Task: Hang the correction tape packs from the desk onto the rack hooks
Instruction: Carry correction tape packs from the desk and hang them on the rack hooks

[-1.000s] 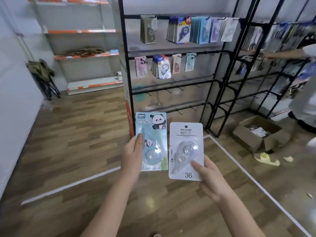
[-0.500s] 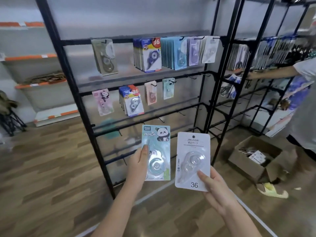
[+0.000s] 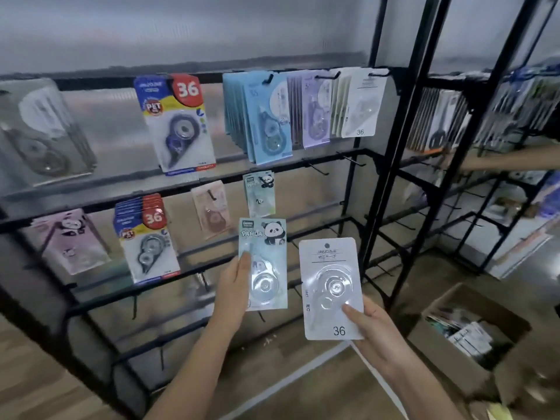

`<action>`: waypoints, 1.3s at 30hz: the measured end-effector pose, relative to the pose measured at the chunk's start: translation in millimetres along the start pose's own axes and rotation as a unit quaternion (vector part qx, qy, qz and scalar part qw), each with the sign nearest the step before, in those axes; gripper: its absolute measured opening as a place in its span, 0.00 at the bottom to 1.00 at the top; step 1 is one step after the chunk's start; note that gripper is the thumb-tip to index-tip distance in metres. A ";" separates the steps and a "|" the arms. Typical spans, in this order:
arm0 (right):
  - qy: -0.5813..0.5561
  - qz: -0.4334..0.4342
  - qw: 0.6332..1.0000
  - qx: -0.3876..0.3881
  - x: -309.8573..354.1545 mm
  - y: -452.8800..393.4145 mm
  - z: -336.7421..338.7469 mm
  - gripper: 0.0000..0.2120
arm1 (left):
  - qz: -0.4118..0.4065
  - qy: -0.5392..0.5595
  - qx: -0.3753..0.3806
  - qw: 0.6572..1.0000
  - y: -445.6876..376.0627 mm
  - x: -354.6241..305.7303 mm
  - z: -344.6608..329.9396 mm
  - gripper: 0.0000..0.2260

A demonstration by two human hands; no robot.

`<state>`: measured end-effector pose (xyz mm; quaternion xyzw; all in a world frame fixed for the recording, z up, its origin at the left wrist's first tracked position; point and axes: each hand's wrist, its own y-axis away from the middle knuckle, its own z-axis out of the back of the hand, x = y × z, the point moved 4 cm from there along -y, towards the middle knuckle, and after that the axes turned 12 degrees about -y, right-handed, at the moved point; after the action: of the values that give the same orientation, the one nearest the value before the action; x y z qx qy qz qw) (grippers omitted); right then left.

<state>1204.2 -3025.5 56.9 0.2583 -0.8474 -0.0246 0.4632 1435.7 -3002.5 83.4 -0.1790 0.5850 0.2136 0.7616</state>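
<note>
I stand close in front of the black wire rack (image 3: 375, 165), which a second ago stood well off across the wooden floor and now fills most of my view. My two packs have kept their places in my hands the whole way.

My left hand (image 3: 233, 286) holds the pale blue panda correction tape pack (image 3: 263, 263) upright, thumb flat along its left front edge and the remaining fingers hidden behind the card. My right hand (image 3: 372, 328) pinches the white "36" correction tape pack (image 3: 331, 287) at its lower right corner, thumb pressed on the front beside the clear blister, the other fingers out of sight behind. The two packs sit side by side, just apart, in front of the rack's lower bars.

On the rack, directly above my panda pack, a matching hung panda pack (image 3: 260, 194) sits on a second-row hook. At the right end of the rack's top row hangs a matching hung white "36" pack (image 3: 363, 104). To the right of the hung panda pack, bare hooks (image 3: 348, 159) stick out from the bar.

Having closed the gap, I judge the carry done and the hanging about to begin: each pack's top hole needs lining up with a hook beside its twin. Neither pack touches a hook yet.

To the right of the rack, a cardboard box (image 3: 472, 334) of stock sits on the floor, and another person's arm (image 3: 509, 159) reaches toward a neighbouring rack.
</note>
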 end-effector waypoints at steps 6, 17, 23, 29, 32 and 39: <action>0.019 -0.039 0.999 -0.001 24.2 -89.0 16.1 0.11 | -0.006 -0.018 -0.051 0.999 -94.9 0.0 -37.4 0.11; 0.014 -0.104 0.994 0.019 42.7 -184.2 28.6 0.13 | 0.049 -0.028 -0.079 0.995 -192.0 20.7 -76.7 0.12; 0.031 -0.140 0.989 0.034 42.8 -209.7 37.9 0.15 | 0.053 -0.029 -0.108 0.992 -208.7 32.9 -81.2 0.16; 0.063 -0.153 0.984 0.072 54.1 -219.6 39.6 0.12 | 0.053 -0.063 -0.153 0.985 -225.5 23.5 -86.2 0.17; 0.074 -0.143 0.982 0.096 64.3 -221.9 39.2 0.14 | 0.062 -0.072 -0.156 0.983 -227.9 23.9 -88.8 0.18; 0.061 -0.125 0.981 0.136 93.9 -218.8 39.4 0.16 | 0.120 -0.129 -0.140 0.974 -224.2 20.6 -82.0 0.20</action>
<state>1222.5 -3265.8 45.5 0.4239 -0.7740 0.0493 0.4677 1493.5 -3232.4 48.0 -0.1831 0.4631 0.4041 0.7673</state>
